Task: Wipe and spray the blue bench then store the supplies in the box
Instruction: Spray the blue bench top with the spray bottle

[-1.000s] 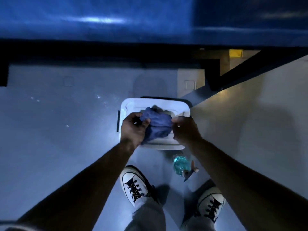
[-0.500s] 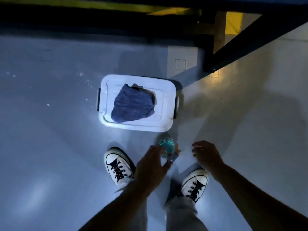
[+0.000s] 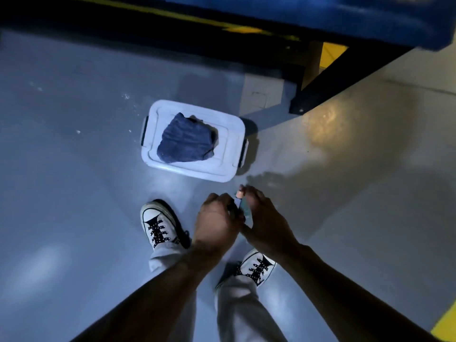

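A white lidded box with black side latches stands on the grey floor. A folded blue cloth lies on its closed lid. Closer to me, both hands meet around a small teal spray bottle, mostly hidden between them. My left hand curls round the bottle's left side. My right hand wraps its right side, fingers near the pale nozzle. The blue bench runs along the top edge.
My two white sneakers stand just below the hands on the grey floor. A dark bench leg slants down at the upper right. Yellow floor marking shows in the lower right corner.
A second ago both hands held the blue cloth over the box. They left it on the lid, reached down to the spray bottle on the floor, and now grip it together.
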The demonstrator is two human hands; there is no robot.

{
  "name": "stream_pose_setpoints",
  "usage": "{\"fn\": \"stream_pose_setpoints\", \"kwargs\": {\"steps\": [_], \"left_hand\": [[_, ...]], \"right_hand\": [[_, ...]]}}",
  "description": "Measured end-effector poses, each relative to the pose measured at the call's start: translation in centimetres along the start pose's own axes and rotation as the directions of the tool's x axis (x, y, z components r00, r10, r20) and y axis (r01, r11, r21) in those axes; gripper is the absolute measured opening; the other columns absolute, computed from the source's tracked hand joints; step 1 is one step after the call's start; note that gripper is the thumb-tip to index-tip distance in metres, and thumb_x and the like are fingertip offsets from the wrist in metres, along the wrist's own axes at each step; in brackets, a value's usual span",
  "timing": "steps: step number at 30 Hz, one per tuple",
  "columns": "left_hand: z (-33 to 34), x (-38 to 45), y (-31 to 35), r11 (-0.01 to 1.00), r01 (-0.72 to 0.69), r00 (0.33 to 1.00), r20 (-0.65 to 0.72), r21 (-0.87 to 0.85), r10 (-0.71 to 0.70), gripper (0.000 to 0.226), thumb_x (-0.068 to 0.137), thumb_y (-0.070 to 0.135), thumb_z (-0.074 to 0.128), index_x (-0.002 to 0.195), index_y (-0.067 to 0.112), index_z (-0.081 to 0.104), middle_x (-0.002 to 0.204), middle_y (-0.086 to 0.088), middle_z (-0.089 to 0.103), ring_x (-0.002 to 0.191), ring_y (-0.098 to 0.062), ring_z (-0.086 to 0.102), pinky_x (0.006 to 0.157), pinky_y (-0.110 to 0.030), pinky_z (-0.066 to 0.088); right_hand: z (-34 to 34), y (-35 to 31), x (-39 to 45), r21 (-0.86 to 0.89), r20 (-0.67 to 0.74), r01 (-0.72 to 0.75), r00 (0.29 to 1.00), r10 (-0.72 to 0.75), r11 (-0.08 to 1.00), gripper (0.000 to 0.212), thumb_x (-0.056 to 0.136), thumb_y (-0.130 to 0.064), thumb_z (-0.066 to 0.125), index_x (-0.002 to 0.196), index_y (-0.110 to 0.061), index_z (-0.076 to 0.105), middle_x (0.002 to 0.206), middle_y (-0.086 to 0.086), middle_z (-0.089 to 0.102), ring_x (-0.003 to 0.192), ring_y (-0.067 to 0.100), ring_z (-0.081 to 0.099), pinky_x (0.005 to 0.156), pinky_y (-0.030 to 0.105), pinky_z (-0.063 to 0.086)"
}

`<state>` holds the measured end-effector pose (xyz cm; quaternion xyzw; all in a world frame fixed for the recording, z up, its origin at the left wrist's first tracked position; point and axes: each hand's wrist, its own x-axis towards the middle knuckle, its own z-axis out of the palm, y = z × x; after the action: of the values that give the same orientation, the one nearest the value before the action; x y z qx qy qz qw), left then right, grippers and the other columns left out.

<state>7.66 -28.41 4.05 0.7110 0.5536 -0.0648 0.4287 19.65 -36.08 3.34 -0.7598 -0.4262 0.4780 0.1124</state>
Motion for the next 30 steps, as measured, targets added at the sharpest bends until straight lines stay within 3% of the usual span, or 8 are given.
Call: {"fn": "stream_pose_setpoints", "kwargs": {"steps": [3, 6, 11, 15, 20, 26, 28, 30], "left_hand": [[-6.0, -2.6, 3.3, 1.0, 0.001, 1.0, -0.019, -0.03, -0.001, 0.02, 0.084, 0.039, 0.068, 0.081, 0.02, 0.064, 0.085, 0.001, 0.065, 0.072, -0.016, 0.064, 0.069, -0.03, 0.054], [-13.9, -6.7, 7.1, 0.996, -0.04, 0.996, -0.077, -0.073, 0.035, 0.023, 0.082, 0.037, 0.071, 0.07, 0.028, 0.053, 0.069, 0.012, 0.056, 0.062, 0.0, 0.057, 0.058, -0.007, 0.039], [-28.7, -14.3, 11.9, 0.974, -0.061, 0.992, -0.123, -0.218, 0.035, 0.024, 0.079, 0.038, 0.08, 0.074, 0.028, 0.059, 0.07, 0.017, 0.054, 0.062, 0.006, 0.055, 0.06, -0.004, 0.038], [-41.0, -18.9, 13.5, 0.926, -0.183, 0.975, -0.181, -0.33, 0.129, 0.03, 0.077, 0.049, 0.081, 0.087, 0.024, 0.068, 0.088, 0.009, 0.062, 0.078, -0.006, 0.061, 0.072, -0.018, 0.049], [-54.6, -23.8, 13.0, 0.837, -0.303, 0.935, -0.31, -0.456, 0.17, 0.017, 0.087, 0.041, 0.075, 0.089, 0.024, 0.073, 0.091, 0.005, 0.067, 0.081, -0.011, 0.068, 0.078, -0.024, 0.053], [-66.9, -22.7, 10.0, 0.666, -0.248, 0.91, -0.405, -0.704, -0.088, 0.028, 0.098, 0.037, 0.061, 0.087, 0.014, 0.075, 0.089, 0.001, 0.077, 0.086, -0.012, 0.07, 0.084, -0.031, 0.055], [-70.6, -21.0, 8.3, 0.638, -0.219, 0.925, -0.365, -0.738, -0.105, 0.032, 0.098, 0.038, 0.061, 0.086, 0.011, 0.075, 0.089, -0.004, 0.078, 0.085, -0.015, 0.069, 0.087, -0.039, 0.056], [-74.1, -19.5, 6.4, 0.605, -0.151, 0.956, -0.27, -0.782, -0.11, 0.039, 0.1, 0.043, 0.056, 0.085, 0.013, 0.076, 0.088, -0.003, 0.077, 0.084, -0.013, 0.069, 0.088, -0.035, 0.056]], "right_hand": [[-4.1, -5.1, -2.8, -0.032, -0.084, 0.126, 0.988, -0.128, 0.992, 0.075, 0.089, -0.044, 0.069, 0.153, -0.026, 0.034, 0.163, -0.01, 0.031, 0.15, 0.007, 0.028, 0.112, 0.024, 0.036], [-8.8, -11.8, -6.4, -0.064, -0.084, 0.186, 0.978, -0.191, 0.98, 0.077, 0.085, -0.025, 0.069, 0.155, -0.025, 0.036, 0.165, -0.013, 0.029, 0.151, 0.005, 0.028, 0.117, 0.026, 0.036], [-15.2, -25.5, -12.6, -0.119, -0.184, 0.317, 0.924, -0.334, 0.941, 0.078, 0.074, -0.011, 0.077, 0.146, -0.019, 0.049, 0.158, -0.009, 0.044, 0.142, 0.007, 0.044, 0.112, 0.009, 0.031], [-19.2, -37.1, -16.2, -0.11, -0.245, 0.432, 0.861, -0.446, 0.895, 0.07, 0.076, -0.014, 0.08, 0.142, -0.018, 0.055, 0.152, -0.009, 0.05, 0.14, 0.005, 0.048, 0.115, 0.024, 0.04], [-21.3, -51.3, -19.3, 0.021, -0.282, 0.519, 0.823, -0.493, 0.854, 0.067, 0.078, -0.022, 0.085, 0.139, -0.023, 0.057, 0.145, -0.014, 0.055, 0.137, 0.0, 0.049, 0.113, 0.017, 0.037], [-21.5, -66.0, -18.1, 0.101, -0.324, 0.646, 0.74, -0.589, 0.756, 0.064, 0.077, -0.026, 0.086, 0.136, -0.019, 0.061, 0.131, -0.013, 0.061, 0.13, 0.0, 0.056, 0.109, 0.017, 0.04], [-20.9, -70.3, -16.1, 0.169, -0.31, 0.656, 0.744, -0.592, 0.735, 0.054, 0.079, -0.033, 0.083, 0.127, -0.017, 0.064, 0.123, -0.007, 0.063, 0.12, 0.008, 0.062, 0.104, 0.029, 0.049], [-19.9, -74.3, -13.6, 0.247, -0.304, 0.661, 0.747, -0.591, 0.709, 0.047, 0.078, -0.036, 0.08, 0.117, -0.017, 0.064, 0.117, 0.001, 0.063, 0.113, 0.02, 0.064, 0.099, 0.045, 0.053]]}}
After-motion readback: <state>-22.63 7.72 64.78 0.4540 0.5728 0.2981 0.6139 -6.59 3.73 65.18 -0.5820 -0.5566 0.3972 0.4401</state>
